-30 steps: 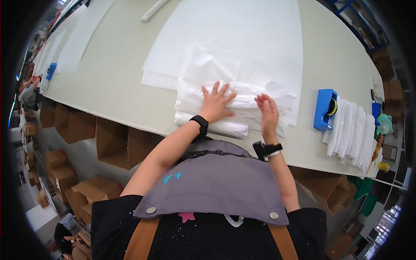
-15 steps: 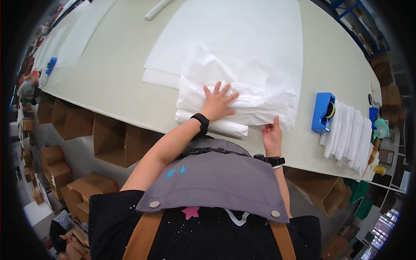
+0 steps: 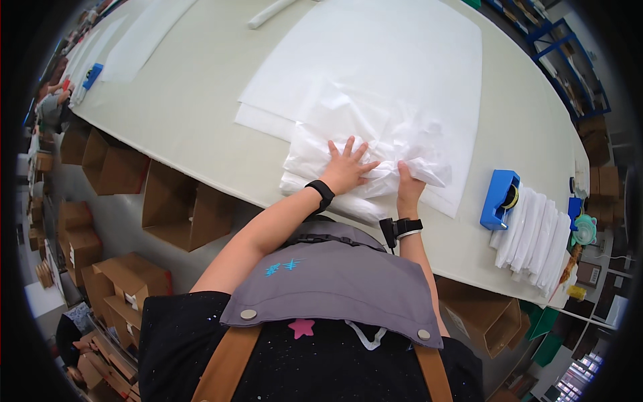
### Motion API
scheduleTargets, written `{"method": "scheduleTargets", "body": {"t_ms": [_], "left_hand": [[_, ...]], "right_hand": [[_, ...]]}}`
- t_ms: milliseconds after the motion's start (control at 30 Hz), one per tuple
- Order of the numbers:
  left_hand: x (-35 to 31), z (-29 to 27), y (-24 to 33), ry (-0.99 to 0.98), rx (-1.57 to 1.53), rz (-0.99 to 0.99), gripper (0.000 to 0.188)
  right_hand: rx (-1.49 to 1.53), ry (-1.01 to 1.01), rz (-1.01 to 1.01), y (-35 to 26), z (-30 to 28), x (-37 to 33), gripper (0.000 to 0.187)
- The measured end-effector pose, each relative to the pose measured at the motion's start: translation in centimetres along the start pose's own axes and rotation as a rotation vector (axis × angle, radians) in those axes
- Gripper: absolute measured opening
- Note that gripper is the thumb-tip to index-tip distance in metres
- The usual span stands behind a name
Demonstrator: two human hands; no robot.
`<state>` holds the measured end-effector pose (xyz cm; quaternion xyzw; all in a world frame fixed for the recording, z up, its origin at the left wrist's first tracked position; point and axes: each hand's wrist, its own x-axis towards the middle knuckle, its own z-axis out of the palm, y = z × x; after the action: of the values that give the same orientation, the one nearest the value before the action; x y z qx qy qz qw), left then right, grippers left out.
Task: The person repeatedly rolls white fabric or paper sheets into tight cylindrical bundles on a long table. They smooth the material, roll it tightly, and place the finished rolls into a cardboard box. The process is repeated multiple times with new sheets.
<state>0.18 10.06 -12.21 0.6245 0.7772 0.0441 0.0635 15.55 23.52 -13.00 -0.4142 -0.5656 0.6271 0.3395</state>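
Note:
A crumpled, thin white plastic sheet point(image 3: 315, 137) lies at the table's near edge, partly folded over on itself. My left hand point(image 3: 347, 169) rests flat on it with the fingers spread. My right hand point(image 3: 410, 187) is closed on the sheet's right part, thumb on top, bunching the film towards the left hand. Beneath and beyond the sheet is a larger stack of flat white sheets point(image 3: 375, 53). Under my left wrist, a rolled white edge point(image 3: 362, 206) lies along the near side.
To the right stands a blue tape dispenser point(image 3: 499, 199), beside a row of folded white bundles point(image 3: 532, 231). A white roll point(image 3: 271, 13) lies at the far side. Another blue dispenser point(image 3: 92, 75) sits far left, near a person point(image 3: 52, 104). Cardboard boxes point(image 3: 177, 208) stand below the table edge.
My right hand has moved up and left from the sheet's near edge and closed on the film, drawing its right side inward. The left hand stays spread on the sheet.

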Motion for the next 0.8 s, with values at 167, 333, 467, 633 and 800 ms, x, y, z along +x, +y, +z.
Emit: {"method": "scheduleTargets", "body": {"t_ms": [167,333,467,633,800], "left_hand": [[-0.3,-0.1,-0.7,-0.055,-0.165,-0.053,0.066],[-0.6,-0.4,-1.5,-0.075,-0.390,0.008,0.089],[-1.3,-2.0,-4.2,-0.086,-0.533,0.191,0.105],[-3.2,-6.3,-6.8,-0.070,-0.121,0.191,0.098],[-3.8,-3.9,-8.4,-0.051,-0.217,0.053,0.100]], "right_hand": [[-0.743,-0.389,-0.718,-5.4,4.2,-1.4,0.062],[-1.039,-0.606,-0.716,-3.3,3.7,0.0,0.062],[-0.979,-0.580,-0.667,-3.2,4.1,0.0,0.071],[-1.107,-0.657,-0.652,-3.6,3.8,0.3,0.084],[-1.231,-0.760,-0.660,-4.6,4.8,-0.1,0.083]]}}
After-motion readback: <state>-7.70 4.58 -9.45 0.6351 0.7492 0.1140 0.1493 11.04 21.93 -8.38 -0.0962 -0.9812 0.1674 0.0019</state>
